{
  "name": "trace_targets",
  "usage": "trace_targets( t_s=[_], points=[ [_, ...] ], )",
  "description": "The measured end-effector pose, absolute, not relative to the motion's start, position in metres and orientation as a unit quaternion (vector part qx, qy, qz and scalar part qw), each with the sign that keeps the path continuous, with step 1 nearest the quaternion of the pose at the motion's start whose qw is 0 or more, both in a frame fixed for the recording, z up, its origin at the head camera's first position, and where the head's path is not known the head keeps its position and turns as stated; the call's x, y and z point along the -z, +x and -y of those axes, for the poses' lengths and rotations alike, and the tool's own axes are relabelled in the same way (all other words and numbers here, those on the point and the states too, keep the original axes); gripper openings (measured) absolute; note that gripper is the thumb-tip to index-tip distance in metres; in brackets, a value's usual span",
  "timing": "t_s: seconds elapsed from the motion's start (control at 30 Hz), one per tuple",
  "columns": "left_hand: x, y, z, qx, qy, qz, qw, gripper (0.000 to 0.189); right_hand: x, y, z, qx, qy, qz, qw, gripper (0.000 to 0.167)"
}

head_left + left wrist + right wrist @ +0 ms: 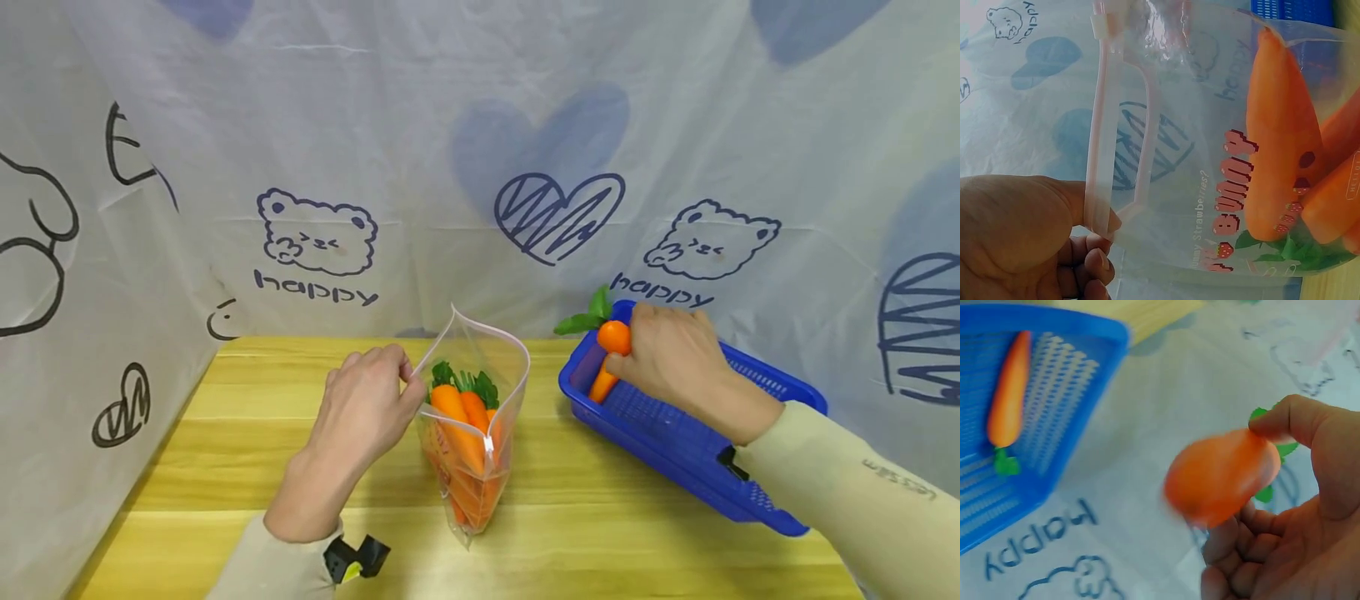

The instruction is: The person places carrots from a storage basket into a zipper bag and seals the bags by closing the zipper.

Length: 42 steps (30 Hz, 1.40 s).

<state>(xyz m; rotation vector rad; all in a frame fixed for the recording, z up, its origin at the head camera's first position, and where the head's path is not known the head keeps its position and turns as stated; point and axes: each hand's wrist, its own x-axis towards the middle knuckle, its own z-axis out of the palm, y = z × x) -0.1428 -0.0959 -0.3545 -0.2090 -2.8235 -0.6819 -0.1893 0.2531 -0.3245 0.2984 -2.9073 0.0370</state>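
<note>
A clear zip bag [506, 467] with a pink-edged mouth stands upright on the table, its top spread apart. Several orange carrots [457, 417] with green tops are inside it. My left hand [363, 404] pinches the left edge of the bag's mouth between thumb and fingers, as the left wrist view also shows. My right hand [675, 350] grips a carrot [1222, 478] with green leaves, above the far end of a blue basket [645, 450]. Another carrot [1010, 394] lies inside that basket, apart from the hand.
The wood-grain table [247, 433] carries the bag in the middle and the basket at the right. A pale printed cloth [427, 167] hangs behind the table and along its left side. A white slider [489, 444] sits on the bag's zip at the near side.
</note>
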Motion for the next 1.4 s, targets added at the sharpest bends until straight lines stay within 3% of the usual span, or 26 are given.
trace_targets(
  t_s=[0.23, 0.4, 0.53, 0.77, 0.9, 1.2, 1.4],
  points=[
    [0.356, -0.143, 0.093, 0.236, -0.069, 0.963, 0.111, 0.012, 0.281, -0.178, -0.216, -0.073, 0.106, 0.992, 0.008, 0.031],
    [0.357, -0.143, 0.089, 0.233, -0.073, 0.963, 0.118, 0.011, 0.256, -0.175, -0.177, -0.111, 0.130, 0.981, -0.093, 0.027],
    [0.360, -0.142, 0.084, 0.229, -0.077, 0.962, 0.128, 0.011, 0.253, -0.184, -0.150, -0.079, 0.180, 0.968, -0.156, 0.037],
    [0.362, -0.141, 0.078, 0.234, -0.080, 0.959, 0.142, 0.011, 0.265, -0.210, -0.120, -0.048, 0.193, 0.948, -0.247, 0.035],
    [0.362, -0.140, 0.077, 0.234, -0.085, 0.957, 0.148, 0.011, 0.277, -0.220, -0.103, -0.044, 0.176, 0.949, -0.256, 0.035],
    [0.363, -0.140, 0.076, 0.233, -0.087, 0.954, 0.164, 0.011, 0.308, -0.225, -0.080, -0.078, 0.147, 0.967, -0.193, 0.037],
    [0.361, -0.138, 0.076, 0.241, -0.063, 0.955, 0.159, 0.012, 0.329, -0.219, -0.074, -0.056, 0.147, 0.975, -0.157, 0.029]
  ],
)
